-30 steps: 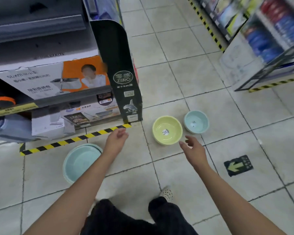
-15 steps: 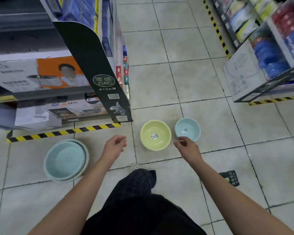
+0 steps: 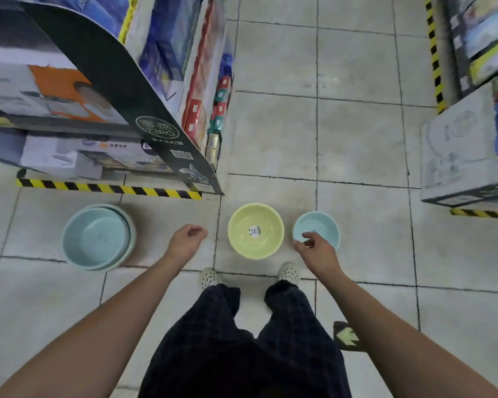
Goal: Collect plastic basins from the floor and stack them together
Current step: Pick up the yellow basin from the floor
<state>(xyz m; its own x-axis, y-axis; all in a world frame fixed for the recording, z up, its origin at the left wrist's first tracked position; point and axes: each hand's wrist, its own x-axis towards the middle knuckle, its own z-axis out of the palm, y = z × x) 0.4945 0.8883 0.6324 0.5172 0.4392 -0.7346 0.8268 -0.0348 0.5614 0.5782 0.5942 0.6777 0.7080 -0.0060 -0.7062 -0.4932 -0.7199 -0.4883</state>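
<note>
Both feet now stand just short of the basins, and the right hand (image 3: 316, 248) has come forward until its loosely curled fingers overlap the near rim of the small blue basin (image 3: 321, 225); whether they touch it I cannot tell, and nothing is pinched yet. Off to the other side, the left hand (image 3: 186, 239) hangs half-curled and empty over the floor (image 3: 357, 139), with the green basin (image 3: 256, 231) between the two hands and the large blue basin (image 3: 97, 238) well out beyond the left hand. A one-sided pinch on a thin plastic rim could let the small basin tip and slide away. Nesting could also jam if a larger basin is pushed into a smaller one, so order by size matters. The green basin holds only what looks like a small sticker at its bottom; the small blue one shows a faint mark there; the large one appears to be two basins already nested, otherwise empty.
</note>
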